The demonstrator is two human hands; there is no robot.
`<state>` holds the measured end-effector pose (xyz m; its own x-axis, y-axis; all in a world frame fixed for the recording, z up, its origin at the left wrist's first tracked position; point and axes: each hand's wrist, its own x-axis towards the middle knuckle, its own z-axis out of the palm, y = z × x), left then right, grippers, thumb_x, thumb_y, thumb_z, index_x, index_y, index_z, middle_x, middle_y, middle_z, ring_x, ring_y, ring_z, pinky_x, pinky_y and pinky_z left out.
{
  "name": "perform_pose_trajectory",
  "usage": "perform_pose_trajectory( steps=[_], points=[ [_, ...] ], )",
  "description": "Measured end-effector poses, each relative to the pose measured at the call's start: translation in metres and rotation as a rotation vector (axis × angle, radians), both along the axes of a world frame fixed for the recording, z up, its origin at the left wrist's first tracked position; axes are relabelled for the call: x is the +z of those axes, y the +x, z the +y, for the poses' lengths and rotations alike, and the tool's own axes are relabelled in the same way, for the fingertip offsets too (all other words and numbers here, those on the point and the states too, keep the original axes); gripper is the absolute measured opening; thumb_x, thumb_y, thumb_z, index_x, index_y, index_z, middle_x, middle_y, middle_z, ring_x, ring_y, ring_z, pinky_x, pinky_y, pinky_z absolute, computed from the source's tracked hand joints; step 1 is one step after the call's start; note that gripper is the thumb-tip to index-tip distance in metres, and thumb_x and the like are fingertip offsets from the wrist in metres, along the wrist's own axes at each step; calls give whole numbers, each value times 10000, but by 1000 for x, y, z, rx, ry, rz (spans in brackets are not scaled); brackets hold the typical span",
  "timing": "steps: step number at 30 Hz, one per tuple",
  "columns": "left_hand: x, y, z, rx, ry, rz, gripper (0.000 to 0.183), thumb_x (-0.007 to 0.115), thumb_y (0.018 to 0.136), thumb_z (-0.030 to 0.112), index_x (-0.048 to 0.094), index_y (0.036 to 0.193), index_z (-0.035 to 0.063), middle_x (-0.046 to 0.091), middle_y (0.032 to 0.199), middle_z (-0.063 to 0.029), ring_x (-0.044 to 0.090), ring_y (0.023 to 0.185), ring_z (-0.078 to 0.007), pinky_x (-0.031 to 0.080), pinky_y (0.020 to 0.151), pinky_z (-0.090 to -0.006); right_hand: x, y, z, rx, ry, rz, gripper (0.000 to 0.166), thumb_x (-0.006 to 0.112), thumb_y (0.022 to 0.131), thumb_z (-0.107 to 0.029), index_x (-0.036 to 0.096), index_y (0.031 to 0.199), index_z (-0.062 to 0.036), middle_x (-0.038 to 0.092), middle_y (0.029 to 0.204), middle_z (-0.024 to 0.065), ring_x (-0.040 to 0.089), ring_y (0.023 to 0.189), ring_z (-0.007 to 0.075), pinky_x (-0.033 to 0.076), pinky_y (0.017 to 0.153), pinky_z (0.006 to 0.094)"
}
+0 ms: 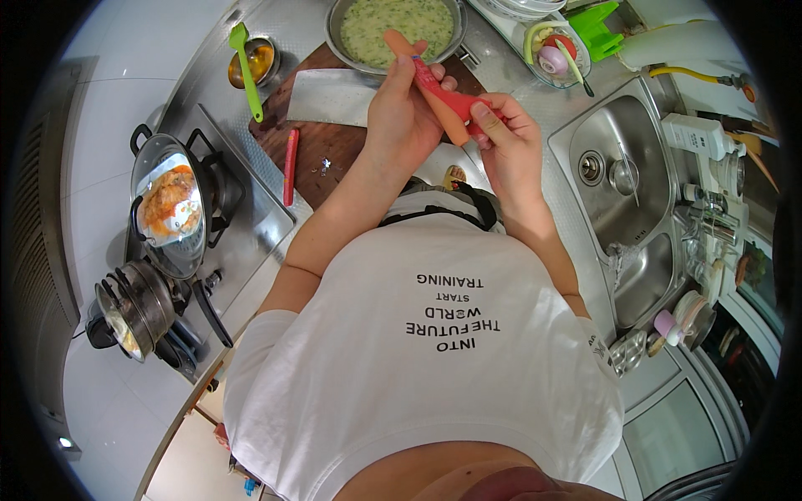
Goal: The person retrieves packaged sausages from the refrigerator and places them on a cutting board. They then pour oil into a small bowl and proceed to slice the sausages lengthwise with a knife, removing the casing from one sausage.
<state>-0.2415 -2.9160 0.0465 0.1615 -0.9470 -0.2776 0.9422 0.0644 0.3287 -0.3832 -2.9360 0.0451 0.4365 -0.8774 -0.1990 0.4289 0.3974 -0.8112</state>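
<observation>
My left hand (407, 116) grips a peeled pale-orange sausage (450, 122) near its middle. A red plastic casing (448, 95) lies loosened along it, with its lower end pinched between the thumb and fingers of my right hand (510, 134). Below my hands is a round wooden cutting board (338, 150). A cleaver's broad blade (326, 97) rests on it, the handle hidden behind my left hand. Another sausage in red casing (291, 166) lies at the board's left edge, beside small shiny scraps (325, 166). Beyond stands a metal bowl of green-flecked batter (398, 25).
A green silicone utensil (248, 75) lies across a small metal bowl (268, 61) of yellow liquid. Left, a glass-lidded pan (169, 250) sits on the stove near a steamer pot (147, 300). Right are a double sink (626, 206) and a glass dish of vegetables (579, 72).
</observation>
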Motion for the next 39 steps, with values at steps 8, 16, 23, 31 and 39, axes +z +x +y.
perform_pose_trajectory(
  steps=[8,16,23,31,39],
  points=[
    [1,0,3,-65,-96,132,377,384,1010,304,425,1274,39,523,933,-76,500,911,-222,424,884,-362,3,-1,-4,-5,160,-226,65,581,912,-56,606,946,-6,580,795,15,406,616,56,376,580,195],
    [12,-4,13,-130,16,-313,533,578,900,48,339,1375,49,548,1004,-46,557,976,-187,462,912,-371,3,-5,-10,-36,-14,-177,82,576,920,-64,598,963,2,572,794,17,435,631,66,375,572,198],
    [9,0,12,-147,-111,-281,762,673,772,-101,264,1391,74,522,999,-46,569,931,-172,489,804,-322,9,-7,-8,-67,7,-228,109,563,930,-88,592,968,9,572,780,28,444,625,73,376,571,203],
    [7,-4,16,-150,-149,-275,704,639,784,-99,323,1392,64,573,1064,-72,578,1041,-215,479,923,-392,6,-16,-14,15,69,-354,164,551,940,-154,583,957,7,558,745,43,441,616,91,375,565,220],
    [1,-6,17,-172,-174,-274,678,619,787,-79,328,1386,51,587,1152,-124,563,1119,-258,455,976,-426,6,-18,-16,-11,166,-431,156,529,949,-160,572,951,-10,612,882,87,586,784,169,489,717,294]
  ],
)
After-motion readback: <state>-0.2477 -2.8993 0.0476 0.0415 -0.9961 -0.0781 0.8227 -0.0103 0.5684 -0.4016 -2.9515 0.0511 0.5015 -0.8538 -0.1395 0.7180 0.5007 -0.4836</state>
